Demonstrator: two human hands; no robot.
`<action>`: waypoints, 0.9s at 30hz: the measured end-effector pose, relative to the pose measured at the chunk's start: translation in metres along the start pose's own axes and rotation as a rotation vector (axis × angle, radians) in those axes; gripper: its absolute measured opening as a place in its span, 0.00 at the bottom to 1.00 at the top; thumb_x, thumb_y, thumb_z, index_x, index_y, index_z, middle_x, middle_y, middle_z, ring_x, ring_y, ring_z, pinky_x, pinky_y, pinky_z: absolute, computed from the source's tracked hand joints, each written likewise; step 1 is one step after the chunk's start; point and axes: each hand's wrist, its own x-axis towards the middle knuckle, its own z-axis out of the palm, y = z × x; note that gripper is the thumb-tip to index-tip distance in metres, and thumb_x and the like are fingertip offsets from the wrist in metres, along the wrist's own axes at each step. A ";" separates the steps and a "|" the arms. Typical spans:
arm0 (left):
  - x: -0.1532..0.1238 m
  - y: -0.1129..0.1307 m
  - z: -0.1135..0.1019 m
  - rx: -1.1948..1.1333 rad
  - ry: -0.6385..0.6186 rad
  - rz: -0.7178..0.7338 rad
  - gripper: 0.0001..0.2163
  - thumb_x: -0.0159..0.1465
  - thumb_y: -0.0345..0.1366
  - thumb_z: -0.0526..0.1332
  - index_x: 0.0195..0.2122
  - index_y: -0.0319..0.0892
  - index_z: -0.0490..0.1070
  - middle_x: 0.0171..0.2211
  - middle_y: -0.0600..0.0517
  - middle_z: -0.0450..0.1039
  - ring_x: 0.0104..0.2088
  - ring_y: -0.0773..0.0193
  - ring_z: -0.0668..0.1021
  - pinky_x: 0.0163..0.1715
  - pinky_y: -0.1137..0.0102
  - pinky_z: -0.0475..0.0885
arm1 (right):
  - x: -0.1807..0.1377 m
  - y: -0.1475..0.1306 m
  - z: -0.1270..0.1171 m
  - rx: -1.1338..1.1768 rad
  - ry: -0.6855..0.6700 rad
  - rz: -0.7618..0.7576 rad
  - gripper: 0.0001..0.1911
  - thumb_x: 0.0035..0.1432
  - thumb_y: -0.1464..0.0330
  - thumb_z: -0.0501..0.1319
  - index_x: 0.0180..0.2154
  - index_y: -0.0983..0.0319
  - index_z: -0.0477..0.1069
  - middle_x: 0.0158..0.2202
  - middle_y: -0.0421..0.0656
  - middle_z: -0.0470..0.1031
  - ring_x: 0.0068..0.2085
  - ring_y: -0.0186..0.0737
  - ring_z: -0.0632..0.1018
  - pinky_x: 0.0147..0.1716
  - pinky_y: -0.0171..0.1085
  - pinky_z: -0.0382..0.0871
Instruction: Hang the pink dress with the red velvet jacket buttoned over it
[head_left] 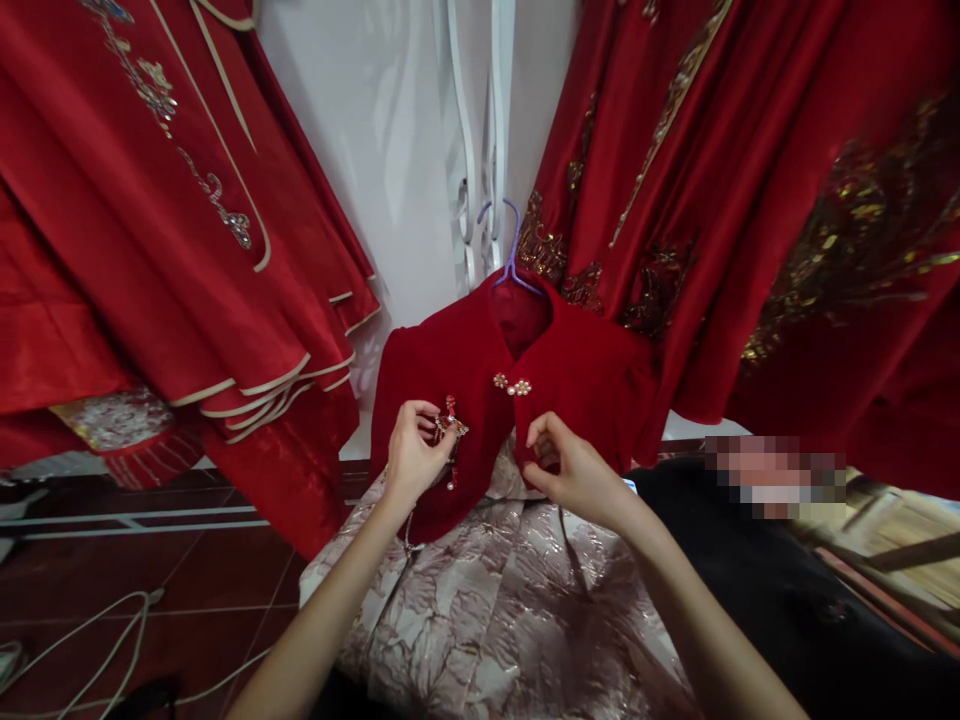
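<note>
A short red velvety jacket [472, 360] hangs on a purple hanger [511, 265], its front parting below a pearl-and-gold flower clasp [513, 384]. On the jacket's left front, my left hand [415, 452] pinches a jewelled brooch [451, 424] with red stones and a dangling drop. A thin beaded chain [409, 535] hangs below that hand. My right hand [574, 468] is held at the jacket's other front edge, thumb and fingers curled close together. Whatever lies between those fingertips is too small to make out. Under the jacket is a pale pink brocade fabric [480, 600] with a shiny leaf pattern.
Red gowns with beading [255, 300] hang at the left, and red gowns with gold sequins [675, 200] at the right. White cabinet doors [390, 150] stand behind. A white cable [112, 640] lies on the dark tiled floor. Black cloth [697, 540] is at the right.
</note>
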 end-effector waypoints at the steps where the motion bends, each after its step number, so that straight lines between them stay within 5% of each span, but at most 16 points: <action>1: -0.003 0.000 0.003 -0.021 -0.018 -0.010 0.14 0.55 0.38 0.65 0.38 0.42 0.63 0.35 0.52 0.70 0.30 0.69 0.74 0.30 0.73 0.72 | 0.004 -0.001 0.007 0.027 -0.010 -0.025 0.11 0.49 0.72 0.56 0.35 0.58 0.56 0.26 0.34 0.62 0.26 0.31 0.67 0.26 0.33 0.62; 8: 0.001 0.012 0.014 -0.079 0.040 0.029 0.08 0.59 0.37 0.62 0.37 0.41 0.65 0.32 0.52 0.72 0.32 0.68 0.76 0.34 0.72 0.74 | 0.051 0.015 0.050 0.042 0.194 -0.128 0.07 0.49 0.71 0.55 0.33 0.59 0.60 0.30 0.37 0.66 0.30 0.34 0.69 0.30 0.34 0.64; 19: 0.004 0.003 0.022 -0.184 0.008 0.037 0.08 0.60 0.36 0.61 0.38 0.42 0.65 0.32 0.52 0.73 0.33 0.68 0.77 0.34 0.72 0.74 | 0.093 0.034 0.073 0.109 0.467 -0.082 0.04 0.48 0.70 0.57 0.30 0.60 0.66 0.32 0.41 0.72 0.33 0.37 0.73 0.38 0.38 0.69; 27: 0.012 -0.001 0.023 -0.525 -0.061 -0.148 0.09 0.54 0.38 0.65 0.32 0.40 0.71 0.32 0.49 0.76 0.34 0.65 0.79 0.39 0.69 0.75 | 0.088 0.037 0.081 0.541 0.276 -0.028 0.20 0.44 0.66 0.67 0.42 0.61 0.71 0.40 0.45 0.73 0.38 0.38 0.76 0.42 0.39 0.73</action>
